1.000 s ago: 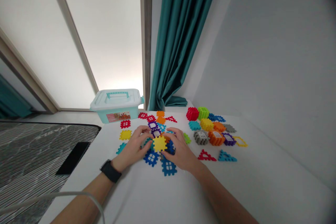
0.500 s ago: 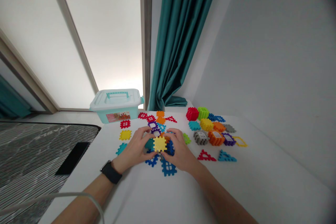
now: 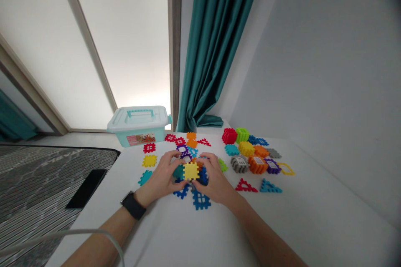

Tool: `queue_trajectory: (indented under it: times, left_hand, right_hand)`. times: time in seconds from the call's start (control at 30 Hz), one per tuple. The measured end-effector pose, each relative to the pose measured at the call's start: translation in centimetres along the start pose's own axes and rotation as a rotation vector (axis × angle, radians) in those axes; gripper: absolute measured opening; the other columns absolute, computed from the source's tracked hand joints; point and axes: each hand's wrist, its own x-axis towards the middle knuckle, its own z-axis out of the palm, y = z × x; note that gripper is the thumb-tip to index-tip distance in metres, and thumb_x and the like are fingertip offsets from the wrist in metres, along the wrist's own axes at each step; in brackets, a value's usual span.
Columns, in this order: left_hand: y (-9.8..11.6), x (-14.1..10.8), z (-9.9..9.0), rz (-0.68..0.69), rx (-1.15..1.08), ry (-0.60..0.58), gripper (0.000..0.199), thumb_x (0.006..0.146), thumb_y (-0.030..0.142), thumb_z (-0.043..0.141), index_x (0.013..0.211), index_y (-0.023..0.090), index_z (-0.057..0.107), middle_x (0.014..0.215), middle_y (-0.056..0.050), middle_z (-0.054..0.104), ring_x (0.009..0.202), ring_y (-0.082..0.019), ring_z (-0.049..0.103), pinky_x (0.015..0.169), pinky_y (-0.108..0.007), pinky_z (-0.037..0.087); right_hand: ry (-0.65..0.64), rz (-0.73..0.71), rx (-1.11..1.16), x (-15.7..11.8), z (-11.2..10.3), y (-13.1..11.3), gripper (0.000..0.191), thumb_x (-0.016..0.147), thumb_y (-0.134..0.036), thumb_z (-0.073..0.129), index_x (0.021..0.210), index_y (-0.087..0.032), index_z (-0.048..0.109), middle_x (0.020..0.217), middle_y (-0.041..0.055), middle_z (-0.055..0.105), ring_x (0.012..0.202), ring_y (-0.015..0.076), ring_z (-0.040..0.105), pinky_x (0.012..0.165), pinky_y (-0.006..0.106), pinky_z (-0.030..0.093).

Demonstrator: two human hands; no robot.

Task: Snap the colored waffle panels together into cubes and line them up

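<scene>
Between my two hands is a partly built block of interlocking tiles, its yellow tile (image 3: 191,171) facing up, with teal on the left side and dark blue on the right. My left hand (image 3: 163,175) grips its left side, thumb below and fingers above. On the other side my right hand (image 3: 213,178) pinches it the same way. Blue square tiles, one with a window (image 3: 201,200), lie just below the block on the white table (image 3: 175,238). Purple window tiles (image 3: 182,150) lie beyond it. My fingers hide parts of the block.
A lidded light-teal box (image 3: 139,127) stands at the back left. Stacks of tiles, among them red (image 3: 229,136), grey (image 3: 240,164) and orange (image 3: 258,164), are at the right. Red (image 3: 246,185) and blue (image 3: 271,186) triangles lie nearer. A white cable (image 3: 94,231) crosses the lower left.
</scene>
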Motion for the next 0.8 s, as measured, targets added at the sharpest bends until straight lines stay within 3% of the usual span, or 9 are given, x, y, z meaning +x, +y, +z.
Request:
queue_trajectory:
  times: [0.17, 0.37, 0.53, 0.8]
  left_hand:
    - [0.0, 0.0, 0.1, -0.035, -0.038, 0.012, 0.051, 0.072, 0.02, 0.077, 0.118, 0.024, 0.057, 0.13, -0.012, 0.045, 0.125, -0.03, 0.049, 0.107, -0.048, 0.045]
    - [-0.3, 0.0, -0.4, -0.071, -0.092, 0.029, 0.049, 0.074, 0.019, 0.075, 0.119, 0.024, 0.057, 0.13, -0.011, 0.044, 0.125, -0.029, 0.048, 0.108, -0.047, 0.044]
    - [-0.3, 0.1, -0.9, -0.094, -0.168, -0.034, 0.042, 0.076, 0.022, 0.075, 0.114, 0.024, 0.057, 0.127, -0.009, 0.046, 0.125, -0.026, 0.049, 0.11, -0.045, 0.043]
    - [-0.1, 0.1, -1.2, -0.103, -0.255, -0.171, 0.028, 0.084, 0.028, 0.071, 0.111, 0.026, 0.063, 0.128, -0.009, 0.05, 0.126, -0.025, 0.052, 0.109, -0.044, 0.045]
  right_hand:
    - [-0.003, -0.002, -0.04, 0.0, -0.2, 0.2, 0.055, 0.078, -0.024, 0.072, 0.129, -0.024, 0.051, 0.136, 0.0131, 0.044, 0.13, 0.0308, 0.045, 0.11, 0.052, 0.043]
    - [0.037, -0.19, -0.103, 0.1, -0.9, 1.0, 0.031, 0.088, -0.02, 0.063, 0.118, -0.03, 0.063, 0.136, 0.0097, 0.051, 0.13, 0.0294, 0.047, 0.107, 0.055, 0.046]
    - [0.076, -0.306, -0.13, 0.2, -1.3, 1.1, 0.019, 0.093, -0.02, 0.058, 0.105, -0.031, 0.069, 0.13, 0.0078, 0.057, 0.126, 0.0274, 0.051, 0.104, 0.053, 0.049]
    - [0.083, -0.303, -0.113, 0.1, -1.5, 0.1, 0.02, 0.091, -0.017, 0.058, 0.1, -0.03, 0.069, 0.124, 0.0073, 0.059, 0.125, 0.0275, 0.051, 0.102, 0.052, 0.048]
